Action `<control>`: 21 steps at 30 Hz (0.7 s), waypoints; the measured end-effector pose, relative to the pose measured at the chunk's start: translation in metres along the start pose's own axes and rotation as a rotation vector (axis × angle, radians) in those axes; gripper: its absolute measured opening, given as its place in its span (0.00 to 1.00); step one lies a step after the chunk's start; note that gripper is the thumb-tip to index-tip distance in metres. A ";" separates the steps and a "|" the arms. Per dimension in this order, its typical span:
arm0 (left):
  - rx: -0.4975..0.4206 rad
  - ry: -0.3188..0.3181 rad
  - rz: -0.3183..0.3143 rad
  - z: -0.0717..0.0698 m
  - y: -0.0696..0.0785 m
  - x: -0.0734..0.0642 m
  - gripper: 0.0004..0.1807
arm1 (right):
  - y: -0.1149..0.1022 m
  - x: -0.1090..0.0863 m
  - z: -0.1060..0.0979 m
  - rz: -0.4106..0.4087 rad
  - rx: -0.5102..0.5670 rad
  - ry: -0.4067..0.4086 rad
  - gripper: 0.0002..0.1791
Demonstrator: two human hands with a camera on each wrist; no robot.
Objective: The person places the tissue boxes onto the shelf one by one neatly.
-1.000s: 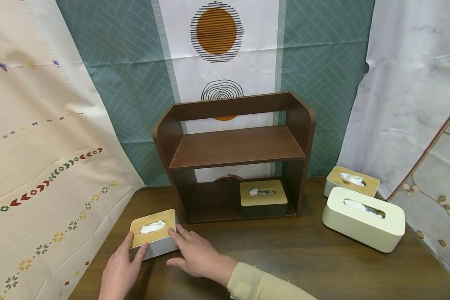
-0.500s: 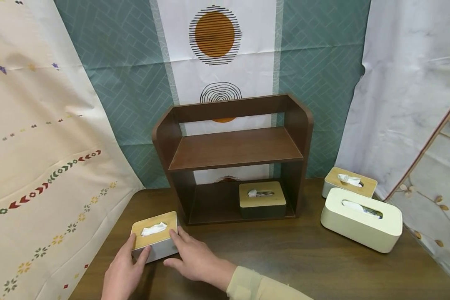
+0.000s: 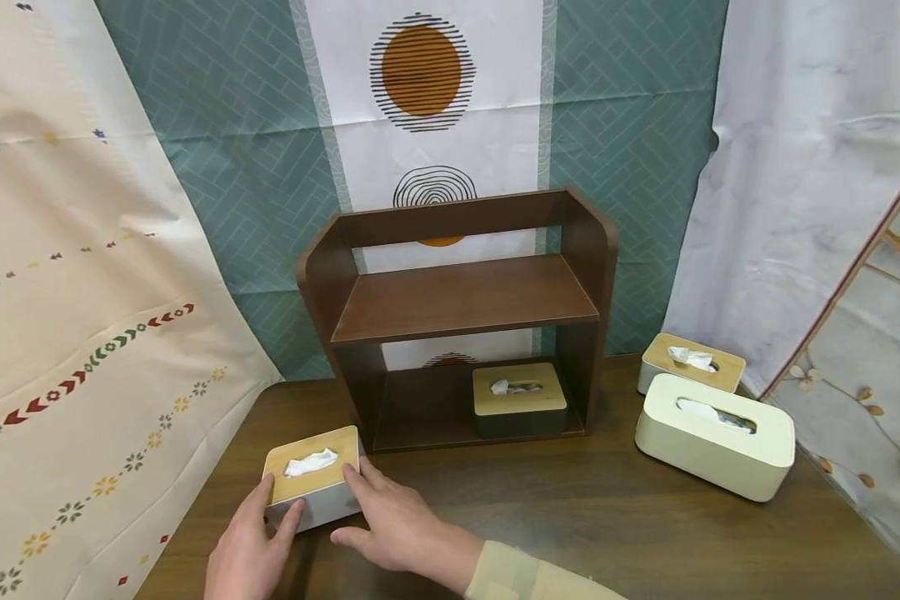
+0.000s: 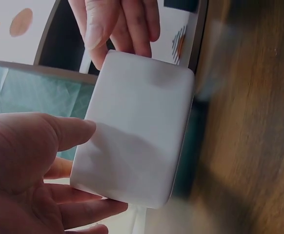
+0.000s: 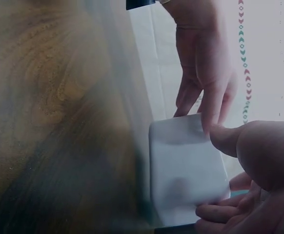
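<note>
A low tissue box (image 3: 317, 504) with a grey-white body, a wooden lid and a white tissue in its slot is at the left of the table, before the shelf's left end. My left hand (image 3: 249, 546) holds its near left corner, thumb on the near face and fingers round the left end, as the left wrist view (image 4: 76, 129) of the thumb also shows. My right hand (image 3: 401, 521) lies along its right end, fingers fairly straight and touching it; the thumb stands apart in the head view. Whether the box's underside touches the table cannot be told.
A brown two-tier shelf (image 3: 465, 296) stands at the back, with a dark green wood-lidded tissue box (image 3: 521, 400) in its lower tier. At right on the table (image 3: 555, 508) are a long cream tissue box (image 3: 712, 437) and, behind it, a grey-white wood-lidded one (image 3: 692, 363). Cloth hangs around.
The tissue box between my hands has shifted slightly right relative to the shelf, both hands moving with it. The head view has turned a little to the right. The other boxes stay put.
</note>
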State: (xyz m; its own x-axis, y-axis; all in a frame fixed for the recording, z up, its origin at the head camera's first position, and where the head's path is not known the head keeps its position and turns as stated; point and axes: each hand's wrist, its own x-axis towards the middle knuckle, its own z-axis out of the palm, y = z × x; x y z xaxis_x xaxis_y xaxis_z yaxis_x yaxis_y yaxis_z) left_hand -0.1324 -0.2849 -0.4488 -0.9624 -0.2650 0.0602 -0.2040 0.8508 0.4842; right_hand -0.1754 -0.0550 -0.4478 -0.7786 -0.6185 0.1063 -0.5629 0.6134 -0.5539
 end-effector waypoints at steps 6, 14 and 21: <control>0.010 -0.002 0.029 0.003 0.008 -0.004 0.46 | 0.002 -0.010 -0.006 0.008 0.001 0.026 0.48; -0.001 0.025 0.080 0.009 0.021 -0.011 0.45 | 0.006 -0.025 -0.017 0.026 0.008 0.040 0.47; -0.009 0.027 0.107 0.015 0.034 -0.017 0.45 | 0.011 -0.036 -0.025 0.044 0.007 0.043 0.47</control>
State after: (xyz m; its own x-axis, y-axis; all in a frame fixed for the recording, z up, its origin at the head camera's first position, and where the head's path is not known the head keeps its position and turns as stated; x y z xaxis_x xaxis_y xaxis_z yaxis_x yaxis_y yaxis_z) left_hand -0.1256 -0.2444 -0.4466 -0.9734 -0.1849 0.1354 -0.0986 0.8710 0.4813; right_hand -0.1605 -0.0133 -0.4376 -0.8139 -0.5691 0.1172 -0.5260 0.6359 -0.5649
